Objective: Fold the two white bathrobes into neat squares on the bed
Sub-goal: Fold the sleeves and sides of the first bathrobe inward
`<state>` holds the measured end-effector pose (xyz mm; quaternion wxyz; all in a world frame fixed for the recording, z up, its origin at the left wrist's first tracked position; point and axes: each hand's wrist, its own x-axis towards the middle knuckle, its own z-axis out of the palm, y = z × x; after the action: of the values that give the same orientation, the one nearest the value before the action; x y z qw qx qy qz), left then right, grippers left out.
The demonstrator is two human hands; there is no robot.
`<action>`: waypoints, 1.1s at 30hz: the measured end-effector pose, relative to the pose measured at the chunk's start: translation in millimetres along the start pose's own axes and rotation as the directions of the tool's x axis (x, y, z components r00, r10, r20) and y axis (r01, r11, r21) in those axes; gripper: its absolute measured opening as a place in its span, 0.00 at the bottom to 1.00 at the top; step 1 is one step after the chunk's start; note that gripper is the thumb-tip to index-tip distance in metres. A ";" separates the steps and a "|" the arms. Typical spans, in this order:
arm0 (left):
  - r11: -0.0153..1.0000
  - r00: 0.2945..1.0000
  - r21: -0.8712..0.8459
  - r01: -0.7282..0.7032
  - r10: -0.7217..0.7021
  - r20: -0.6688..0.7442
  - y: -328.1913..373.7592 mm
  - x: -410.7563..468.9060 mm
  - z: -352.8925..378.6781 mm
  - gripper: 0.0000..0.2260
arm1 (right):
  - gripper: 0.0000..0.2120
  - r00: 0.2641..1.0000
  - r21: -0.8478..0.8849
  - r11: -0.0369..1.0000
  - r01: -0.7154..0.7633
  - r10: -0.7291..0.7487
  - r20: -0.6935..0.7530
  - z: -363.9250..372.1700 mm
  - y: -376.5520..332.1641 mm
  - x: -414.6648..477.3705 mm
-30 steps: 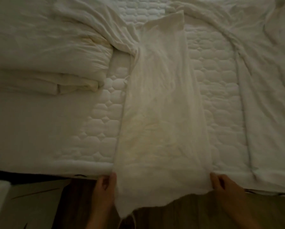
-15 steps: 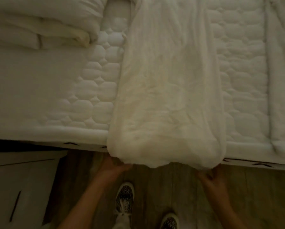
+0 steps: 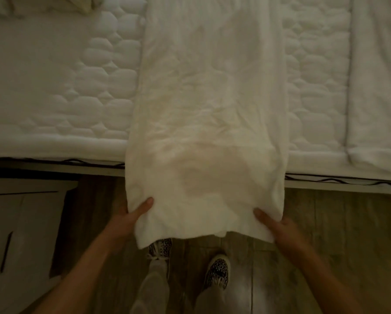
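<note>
A white bathrobe (image 3: 212, 91), folded into a long narrow strip, lies across the quilted bed (image 3: 94, 91) and hangs over its near edge. My left hand (image 3: 133, 214) grips the strip's near left corner, thumb on top, fingers hidden under the cloth. My right hand (image 3: 273, 225) grips the near right corner the same way. The gripped end is lifted off the bed edge above the floor. A second white bathrobe (image 3: 378, 82) lies flat along the bed's right side.
Wooden floor (image 3: 337, 234) runs below the bed edge, with my two patterned shoes (image 3: 217, 268) on it. A pale cabinet (image 3: 20, 227) stands at the lower left. Folded white bedding (image 3: 42, 5) shows at the top left.
The view has tilted down toward the floor. Both hands have shifted from under the hanging end to gripping its corners and have lifted it toward me.
</note>
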<state>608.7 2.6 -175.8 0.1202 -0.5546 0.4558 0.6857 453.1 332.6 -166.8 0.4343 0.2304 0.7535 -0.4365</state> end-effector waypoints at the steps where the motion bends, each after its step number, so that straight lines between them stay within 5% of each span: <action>1: 0.999 1.000 -0.021 0.029 -0.029 0.010 -2.3 -12.2 -0.1 0.41 | 0.31 1.000 0.025 1.000 0.013 -0.013 0.015 -2.1 -0.9 -11.8; 5: 0.997 0.998 -0.055 0.054 -0.055 -0.014 -7.2 -58.9 1.7 0.49 | 0.20 0.989 0.082 0.994 0.069 -0.079 0.121 -11.9 -7.5 -54.6; 12: 0.987 0.987 0.006 -0.162 0.161 0.018 16.0 -128.0 -5.4 0.52 | 0.16 0.983 0.056 0.988 0.141 -0.147 0.112 -36.9 -34.2 -109.5; 17: 0.858 0.908 0.312 -0.409 0.415 0.050 45.1 -158.2 -8.4 0.33 | 0.18 0.979 0.060 0.987 0.147 -0.154 0.130 -53.1 -60.2 -139.2; 20: 0.847 0.941 0.409 -0.339 0.304 0.150 55.0 -160.2 -9.7 0.18 | 0.26 0.983 0.029 0.991 0.134 -0.137 0.124 -55.0 -74.9 -146.8; 24: 0.852 0.968 0.502 -0.151 0.025 0.249 93.9 -156.0 -15.8 0.11 | 0.32 0.976 0.028 0.984 0.175 -0.177 0.126 -59.9 -105.1 -151.9; 27: 0.947 0.936 0.310 -0.082 -0.034 0.351 156.4 -153.0 -16.4 0.10 | 0.15 0.964 -0.020 0.987 0.157 -0.149 0.220 -70.3 -150.4 -148.0; 30: 0.999 0.918 0.021 -0.044 0.032 0.396 232.2 -132.6 -7.5 0.29 | 0.09 0.968 0.119 0.989 0.084 -0.109 0.227 -75.2 -219.0 -121.6; 33: 0.983 0.950 -0.179 -0.050 0.102 0.296 305.6 -90.4 23.3 0.12 | 0.12 0.974 0.479 0.877 0.043 -0.143 0.175 -71.1 -301.8 -69.3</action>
<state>420.8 -118.7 52.4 0.1149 -0.4326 0.3929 0.8032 237.4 241.1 47.8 0.4187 0.2465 0.5859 -0.6486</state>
